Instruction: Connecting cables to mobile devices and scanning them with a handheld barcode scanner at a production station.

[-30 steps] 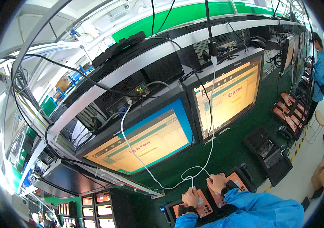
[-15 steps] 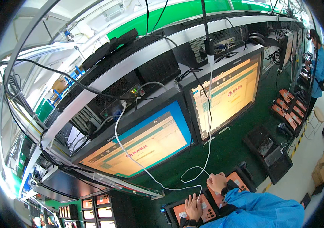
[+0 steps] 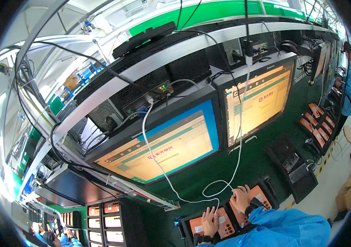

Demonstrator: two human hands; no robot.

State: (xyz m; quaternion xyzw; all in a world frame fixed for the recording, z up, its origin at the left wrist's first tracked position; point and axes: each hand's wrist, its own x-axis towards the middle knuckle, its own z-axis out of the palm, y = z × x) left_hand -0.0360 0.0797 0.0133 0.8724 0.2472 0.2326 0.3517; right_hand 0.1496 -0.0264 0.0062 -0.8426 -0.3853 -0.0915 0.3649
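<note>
Left hand (image 3: 210, 222): over left orange device (image 3: 225, 226), white cable (image 3: 196, 201) at fingers. Right hand (image 3: 240, 199): over right orange device (image 3: 260, 196). Fingers partly extended; grip, either hand: cannot tell.

The head view looks down and forward — left hand (image 3: 210, 223) and right hand (image 3: 240, 199) near, monitors (image 3: 163, 153) beyond.

Above the counter (image 3: 262, 158)'s far edge, reach was blocked by the left monitor (image 3: 171, 144) and the right monitor (image 3: 262, 99). Bare room was left in front of them, though crossed by white cables (image 3: 200, 202); at the near edge, toward the right end, passage was obstructed by a black case (image 3: 292, 168).
</note>
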